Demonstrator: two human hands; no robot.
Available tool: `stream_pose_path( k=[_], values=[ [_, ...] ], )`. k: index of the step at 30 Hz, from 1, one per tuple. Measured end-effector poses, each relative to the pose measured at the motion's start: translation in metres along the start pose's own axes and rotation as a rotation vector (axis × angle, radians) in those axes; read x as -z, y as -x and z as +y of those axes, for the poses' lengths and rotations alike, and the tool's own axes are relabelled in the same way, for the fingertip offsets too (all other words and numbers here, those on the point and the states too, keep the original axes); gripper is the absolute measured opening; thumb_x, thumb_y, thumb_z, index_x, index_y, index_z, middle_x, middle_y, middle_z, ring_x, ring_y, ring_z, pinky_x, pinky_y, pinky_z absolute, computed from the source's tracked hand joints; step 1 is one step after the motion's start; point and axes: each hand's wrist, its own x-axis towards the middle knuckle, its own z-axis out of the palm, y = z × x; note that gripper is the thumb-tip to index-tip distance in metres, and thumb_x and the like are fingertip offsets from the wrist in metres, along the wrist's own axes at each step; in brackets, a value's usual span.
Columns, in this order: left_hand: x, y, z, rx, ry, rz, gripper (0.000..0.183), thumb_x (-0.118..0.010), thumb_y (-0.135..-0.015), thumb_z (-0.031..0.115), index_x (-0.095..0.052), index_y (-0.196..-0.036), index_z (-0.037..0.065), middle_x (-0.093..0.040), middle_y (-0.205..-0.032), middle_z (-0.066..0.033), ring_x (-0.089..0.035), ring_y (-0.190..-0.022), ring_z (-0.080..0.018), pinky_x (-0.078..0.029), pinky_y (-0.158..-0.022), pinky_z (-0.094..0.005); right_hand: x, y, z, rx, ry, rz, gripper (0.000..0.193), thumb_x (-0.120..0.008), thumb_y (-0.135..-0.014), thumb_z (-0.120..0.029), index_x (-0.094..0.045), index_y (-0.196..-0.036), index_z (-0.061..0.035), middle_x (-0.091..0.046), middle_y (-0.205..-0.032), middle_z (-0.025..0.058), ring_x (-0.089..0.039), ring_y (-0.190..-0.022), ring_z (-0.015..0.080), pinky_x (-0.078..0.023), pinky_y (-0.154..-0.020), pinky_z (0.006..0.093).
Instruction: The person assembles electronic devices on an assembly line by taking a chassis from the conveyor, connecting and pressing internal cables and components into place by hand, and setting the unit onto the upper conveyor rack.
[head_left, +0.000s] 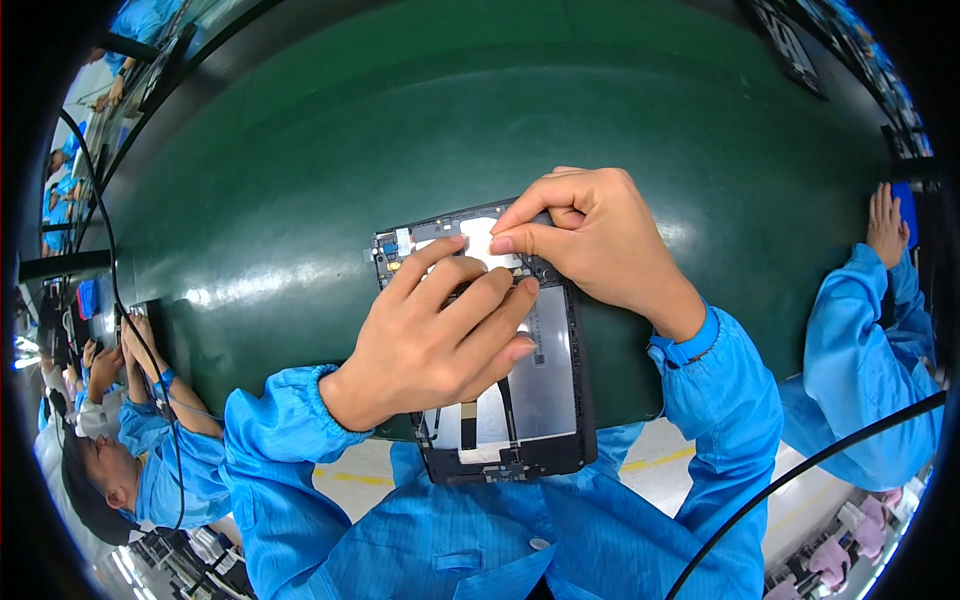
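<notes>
An opened tablet (560,370) lies before me, its lower end jutting over the near edge of the bench. Its inside shows a circuit board along the far end, a broad silver panel and dark flat cables. On the board is a bright white patch (478,232). My left hand (425,335) rests over the tablet with its fingers stretched out, fingertips by the board and the patch. Thumb and forefinger of my right hand (610,240) are pinched together at the patch's right edge. Whatever they hold is too small or hidden to make out.
The green bench mat (300,160) spreads out beyond the tablet. A dark flat frame (785,50) lies at the far right. Co-workers in blue sit to the left (170,460) and right (860,330). Black cables (810,470) cross both sides of the view.
</notes>
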Motion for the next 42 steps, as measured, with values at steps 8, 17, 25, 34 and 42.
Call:
stream_pose_path(
  k=[8,17,25,34,42],
  values=[
    [-0.002,-0.0063,0.0007,0.012,0.029,-0.008,0.037,-0.085,-0.086,0.027,-0.081,-0.117,0.007,-0.072,-0.114,-0.0083,-0.069,-0.106,-0.026,-0.056,-0.11,-0.0524,0.0017,0.0033,0.0008,0.02,0.019,0.016,0.013,-0.09,-0.085,-0.014,-0.089,-0.094,-0.0051,-0.05,-0.058,0.0038,-0.048,-0.056,0.0157,-0.036,-0.055,0.0378],
    [-0.0067,-0.0038,0.0055,0.006,0.017,0.056,0.032,-0.075,-0.092,0.023,-0.085,-0.118,0.007,-0.074,-0.106,-0.007,-0.069,-0.096,-0.0264,-0.058,-0.102,-0.0511,0.0019,0.0079,0.0031,0.108,0.06,0.042,0.012,-0.092,-0.085,-0.008,-0.089,-0.096,-0.0051,-0.044,-0.057,-0.0008,-0.044,-0.059,0.0095,-0.035,-0.057,0.0329],
    [-0.0051,-0.0047,0.0042,0.026,0.045,0.056,0.03,-0.075,-0.093,0.021,-0.085,-0.118,0.007,-0.075,-0.106,-0.0086,-0.069,-0.094,-0.0273,-0.058,-0.1,-0.0507,-0.001,0.0056,0.002,0.092,0.043,0.053,0.014,-0.09,-0.083,-0.018,-0.088,-0.09,-0.0054,-0.055,-0.059,0.008,-0.05,-0.058,0.0212,-0.038,-0.057,0.0409],
    [-0.0057,-0.0069,-0.0004,0.032,0.1,0.053,0.027,-0.077,-0.092,0.015,-0.084,-0.116,0.004,-0.075,-0.107,-0.0106,-0.068,-0.093,-0.0271,-0.054,-0.084,-0.0425,-0.0013,0.0038,0.0022,0.086,0.052,0.052,0.016,-0.09,-0.083,-0.019,-0.088,-0.089,-0.0041,-0.05,-0.055,0.0073,-0.045,-0.053,0.0202,-0.036,-0.055,0.0406],
    [-0.0055,-0.0098,-0.0034,0.023,0.115,0.051,0.025,-0.077,-0.09,0.012,-0.084,-0.113,0.003,-0.074,-0.106,-0.0095,-0.067,-0.092,-0.0271,-0.051,-0.078,-0.0414,0.0075,0.005,-0.001,0.074,0.024,0.006,0.019,-0.085,-0.09,-0.016,-0.087,-0.103,-0.0026,-0.049,-0.054,0.0044,-0.041,-0.049,0.014,-0.031,-0.051,0.038]
  ],
)
